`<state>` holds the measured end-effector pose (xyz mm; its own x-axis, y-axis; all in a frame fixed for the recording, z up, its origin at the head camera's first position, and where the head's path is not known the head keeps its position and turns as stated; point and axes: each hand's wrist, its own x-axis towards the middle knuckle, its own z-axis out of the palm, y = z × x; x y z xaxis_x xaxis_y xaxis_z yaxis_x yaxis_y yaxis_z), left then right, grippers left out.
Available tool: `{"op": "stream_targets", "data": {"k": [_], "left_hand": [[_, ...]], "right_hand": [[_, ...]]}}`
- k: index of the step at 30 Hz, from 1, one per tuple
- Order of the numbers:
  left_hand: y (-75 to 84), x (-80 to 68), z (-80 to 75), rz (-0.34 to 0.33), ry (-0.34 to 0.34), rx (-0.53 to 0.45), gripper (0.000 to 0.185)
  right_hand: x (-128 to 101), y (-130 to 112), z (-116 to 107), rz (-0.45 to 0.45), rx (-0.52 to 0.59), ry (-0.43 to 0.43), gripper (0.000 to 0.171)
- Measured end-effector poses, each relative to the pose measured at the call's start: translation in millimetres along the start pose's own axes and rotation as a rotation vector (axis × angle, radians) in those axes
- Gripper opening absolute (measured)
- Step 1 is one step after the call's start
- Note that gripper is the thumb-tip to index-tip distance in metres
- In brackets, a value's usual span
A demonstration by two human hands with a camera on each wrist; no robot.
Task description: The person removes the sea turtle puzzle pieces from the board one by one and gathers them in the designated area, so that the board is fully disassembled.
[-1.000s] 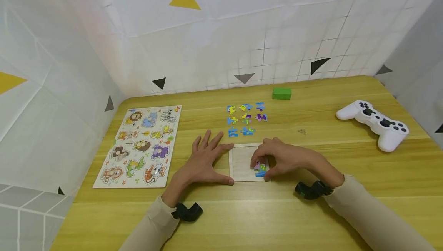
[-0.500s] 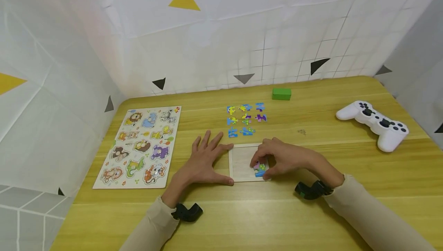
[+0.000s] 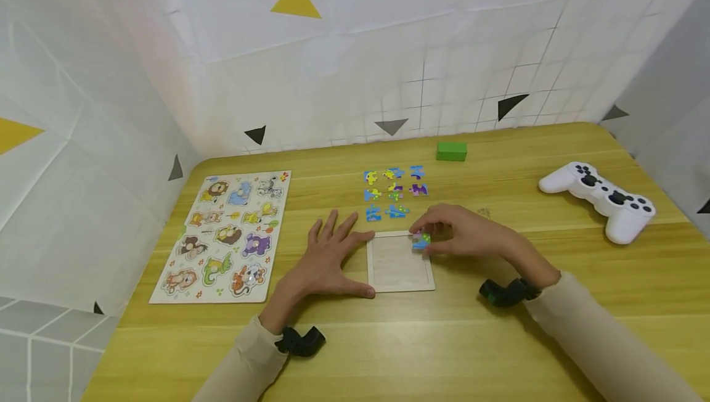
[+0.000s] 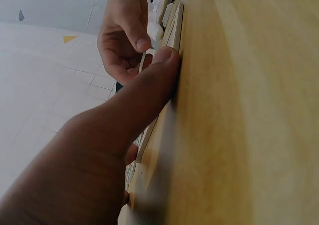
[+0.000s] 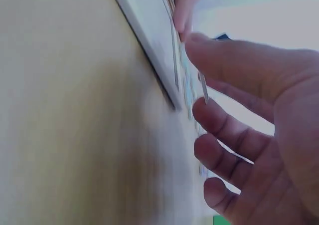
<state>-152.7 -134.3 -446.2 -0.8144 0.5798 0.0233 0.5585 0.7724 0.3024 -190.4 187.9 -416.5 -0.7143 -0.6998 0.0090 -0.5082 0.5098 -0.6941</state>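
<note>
A: Puzzle piece [image 3: 420, 240], item one: we log it as small and multicoloured, pinched between thumb and fingertips of the right hand [image 3: 463, 233], fingers curled about it. It sits over the 1 o'clock corner of the puzzle tray [image 3: 399, 263].

B: And the tray itself?

A: Puzzle tray, square, pale wood with a raised frame, lying flat on the wooden table [image 3: 499, 340]. We see nothing inside it.

B: Left hand?

A: Left hand [image 3: 330, 260], laid flat on the table with fingers straight and spread, holding nothing. Its thumb lies along the tray's 9 o'clock edge, the tip touching the near corner; the left wrist view shows the thumb pressed against the frame.

B: Loose stock?

A: Eight loose puzzle pieces [image 3: 395, 192], blue, yellow and purple, set out in rows just past the tray at 12 o'clock, apart from one another.

B: Remainder?

A: We list an animal peg puzzle board [image 3: 224, 235] at 9 o'clock of the left hand, flat on the table. A green block [image 3: 451, 151] lies beyond the loose pieces near the back wall. A white game controller [image 3: 601, 198] rests at 3 o'clock, well apart from the right hand.
</note>
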Motion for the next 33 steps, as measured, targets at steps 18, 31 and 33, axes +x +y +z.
{"op": "stream_targets", "data": {"k": [18, 31, 33], "left_hand": [[-1.2, 0.1, 0.9, 0.009, 0.006, 0.004, 0.101], [-0.2, -0.3, 0.2, 0.002, -0.005, -0.005, 0.101], [-0.2, -0.3, 0.3, 0.001, -0.007, -0.006, 0.101]], "right_hand": [[19.6, 28.5, -9.7, 0.083, -0.124, 0.133, 0.033], [24.9, 31.0, -10.7, 0.082, -0.122, 0.133, 0.03], [25.3, 30.0, -11.1, 0.079, -0.106, 0.133, 0.03]]}}
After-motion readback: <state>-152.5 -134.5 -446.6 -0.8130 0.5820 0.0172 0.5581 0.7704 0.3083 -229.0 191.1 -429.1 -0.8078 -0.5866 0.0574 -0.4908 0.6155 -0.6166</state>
